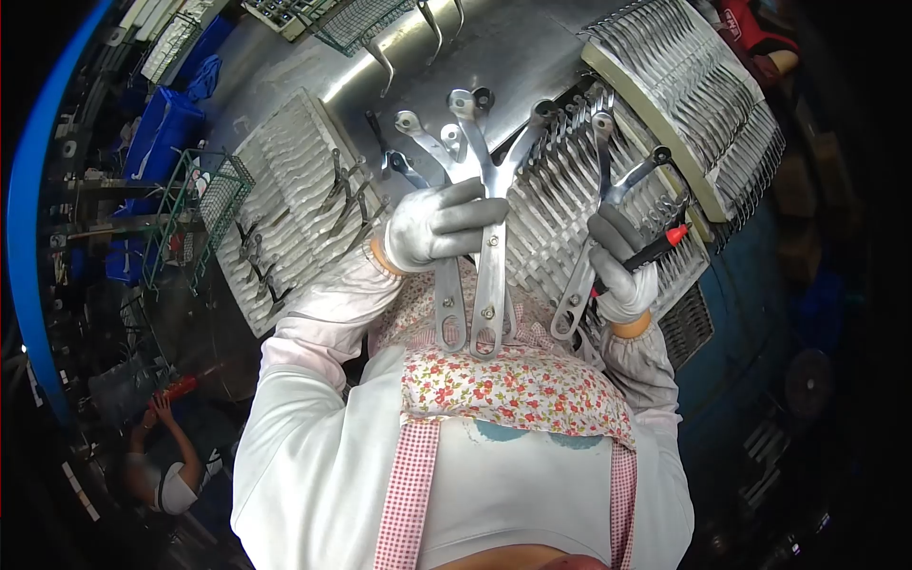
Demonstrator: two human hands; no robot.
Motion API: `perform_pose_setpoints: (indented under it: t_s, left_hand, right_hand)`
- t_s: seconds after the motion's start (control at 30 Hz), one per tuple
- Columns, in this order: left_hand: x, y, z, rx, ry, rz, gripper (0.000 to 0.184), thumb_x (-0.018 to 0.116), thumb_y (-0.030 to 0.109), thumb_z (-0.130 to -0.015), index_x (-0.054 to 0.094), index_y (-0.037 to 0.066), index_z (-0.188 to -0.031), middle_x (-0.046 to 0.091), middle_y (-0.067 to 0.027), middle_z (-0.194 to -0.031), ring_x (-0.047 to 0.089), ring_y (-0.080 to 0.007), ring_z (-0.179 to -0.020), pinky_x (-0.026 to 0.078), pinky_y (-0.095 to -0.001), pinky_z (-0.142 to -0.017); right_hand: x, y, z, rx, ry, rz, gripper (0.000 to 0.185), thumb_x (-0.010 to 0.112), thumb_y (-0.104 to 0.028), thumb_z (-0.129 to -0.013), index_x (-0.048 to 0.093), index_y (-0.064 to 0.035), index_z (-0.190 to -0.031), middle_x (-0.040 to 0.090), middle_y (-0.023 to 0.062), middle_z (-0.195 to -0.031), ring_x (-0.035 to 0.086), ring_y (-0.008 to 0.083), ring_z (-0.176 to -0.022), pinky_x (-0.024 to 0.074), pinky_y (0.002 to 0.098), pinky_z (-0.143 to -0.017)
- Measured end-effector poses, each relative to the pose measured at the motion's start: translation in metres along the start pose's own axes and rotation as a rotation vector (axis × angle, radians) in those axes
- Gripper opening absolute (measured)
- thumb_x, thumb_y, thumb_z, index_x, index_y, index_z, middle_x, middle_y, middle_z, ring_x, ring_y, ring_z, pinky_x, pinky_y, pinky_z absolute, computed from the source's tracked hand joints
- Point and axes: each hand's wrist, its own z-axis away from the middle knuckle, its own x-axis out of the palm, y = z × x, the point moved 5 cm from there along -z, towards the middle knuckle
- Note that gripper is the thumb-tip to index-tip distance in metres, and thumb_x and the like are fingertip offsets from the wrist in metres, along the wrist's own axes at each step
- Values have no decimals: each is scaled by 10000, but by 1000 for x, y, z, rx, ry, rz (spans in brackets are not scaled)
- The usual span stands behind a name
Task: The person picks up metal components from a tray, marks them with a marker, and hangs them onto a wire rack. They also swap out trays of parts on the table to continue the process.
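Note:
My left hand [437, 228], in a grey-coated white glove, is closed around several Y-shaped metal levers [491, 275], their forked ends up and slotted ends down. In the right, my gloved right hand [622, 271] grips another Y-shaped metal lever [572, 302] together with a black marker pen [652, 251] that has a red end. Behind and between both hands lies a slotted rack [541, 209] filled with rows of similar metal pieces. The palms of both hands are hidden.
At the left is a pale slotted tray [275, 171] holding a few dark metal parts. A fuller rack [679, 104] stands at upper right. Green wire baskets [347, 33] sit at the back and left. Another person [176, 475] is at lower left, by a red object [179, 387].

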Motion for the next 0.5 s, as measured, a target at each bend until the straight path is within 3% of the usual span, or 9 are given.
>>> perform_pose_setpoints:
  t_s: [0.03,0.13,0.27,0.37,0.47,0.5]
  left_hand:
    - [2,2,-2,4,3,2,445,658,114,-576,610,61,-1016,607,-139,-1136,620,-306,-864,527,-344,-618]
    - [5,6,-7,14,9,9,446,658,123,-586,598,59,-1023,601,-141,-1151,620,-312,-883,532,-349,-617]
    - [-1,-4,-13,26,-5,9,438,654,130,-591,590,51,-1017,593,-153,-1161,617,-323,-899,536,-356,-610]
    - [-8,-17,-13,42,10,8,388,651,129,-599,584,54,-974,586,-152,-1177,614,-328,-911,538,-358,-621]
    - [-15,-31,-11,39,7,26,346,649,133,-608,580,64,-940,582,-139,-1196,611,-332,-930,541,-359,-630]
    - [-19,-35,-13,21,-23,19,310,650,143,-620,582,77,-916,584,-116,-1208,601,-317,-975,544,-345,-645]
  right_hand:
    - [-4,2,-3,101,-8,-79,268,649,57,-727,616,-83,-953,660,207,-1021,646,377,-945,545,416,-778]
    - [-8,5,1,-23,77,-60,265,655,50,-725,618,-70,-959,659,210,-1013,651,378,-924,547,410,-772]
    - [-6,17,-9,45,229,-81,234,645,68,-754,599,-30,-962,648,244,-1019,663,348,-885,552,367,-719]
    - [7,32,-10,232,357,-348,208,615,83,-807,581,-17,-986,637,250,-1052,658,269,-896,538,324,-743]
    - [16,52,-12,505,294,-499,258,589,85,-856,537,-31,-1081,626,246,-1077,652,251,-927,535,325,-778]
    - [18,50,-20,419,308,-458,265,582,88,-860,529,-35,-1089,622,246,-1084,653,257,-933,540,333,-785]
